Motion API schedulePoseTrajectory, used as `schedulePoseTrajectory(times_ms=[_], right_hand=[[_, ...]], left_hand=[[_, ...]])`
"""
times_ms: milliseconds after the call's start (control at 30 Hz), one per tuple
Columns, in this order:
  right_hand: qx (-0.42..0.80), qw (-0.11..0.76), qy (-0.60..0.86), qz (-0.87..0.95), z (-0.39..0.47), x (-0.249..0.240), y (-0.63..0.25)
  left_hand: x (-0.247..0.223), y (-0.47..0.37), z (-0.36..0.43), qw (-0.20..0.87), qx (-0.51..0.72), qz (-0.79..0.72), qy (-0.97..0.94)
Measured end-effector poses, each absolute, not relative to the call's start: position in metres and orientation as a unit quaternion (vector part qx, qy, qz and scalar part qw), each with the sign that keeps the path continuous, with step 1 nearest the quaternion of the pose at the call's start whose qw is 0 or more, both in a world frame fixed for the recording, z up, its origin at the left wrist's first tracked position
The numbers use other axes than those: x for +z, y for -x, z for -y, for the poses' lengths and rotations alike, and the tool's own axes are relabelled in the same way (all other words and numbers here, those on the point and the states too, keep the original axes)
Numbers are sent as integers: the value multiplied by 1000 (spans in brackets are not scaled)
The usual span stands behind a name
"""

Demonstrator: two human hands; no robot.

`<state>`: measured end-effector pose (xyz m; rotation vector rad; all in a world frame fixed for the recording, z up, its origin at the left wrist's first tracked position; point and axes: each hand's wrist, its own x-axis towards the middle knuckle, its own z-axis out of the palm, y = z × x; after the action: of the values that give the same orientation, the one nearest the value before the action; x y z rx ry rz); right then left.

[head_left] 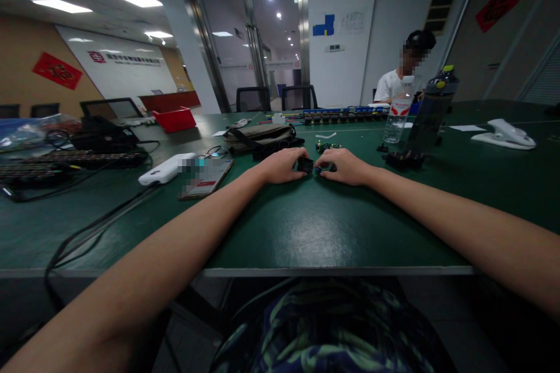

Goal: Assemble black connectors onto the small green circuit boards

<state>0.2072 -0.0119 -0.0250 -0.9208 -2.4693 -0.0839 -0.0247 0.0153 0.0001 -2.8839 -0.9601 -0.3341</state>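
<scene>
My left hand rests low over the green table with its thumb and fingers closed on a small black block. Facing it, my right hand pinches a small dark circuit board, partly covered by the fingers. A narrow gap separates the two held pieces. Just beyond my right hand lie more small green circuit boards. Fine details of the pieces are too small and dim to make out.
A grey bag, phone and white power bank with cables lie left. A water bottle, dark bottle, black parts and white device stand right. A person sits across the table.
</scene>
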Motion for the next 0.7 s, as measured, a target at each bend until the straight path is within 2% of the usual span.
schedulePoseTrajectory(times_ms=[700], right_hand=[[41,291,380,877,6,-25,-214]], left_hand=[[1,24,-13,35,-105,327,938]])
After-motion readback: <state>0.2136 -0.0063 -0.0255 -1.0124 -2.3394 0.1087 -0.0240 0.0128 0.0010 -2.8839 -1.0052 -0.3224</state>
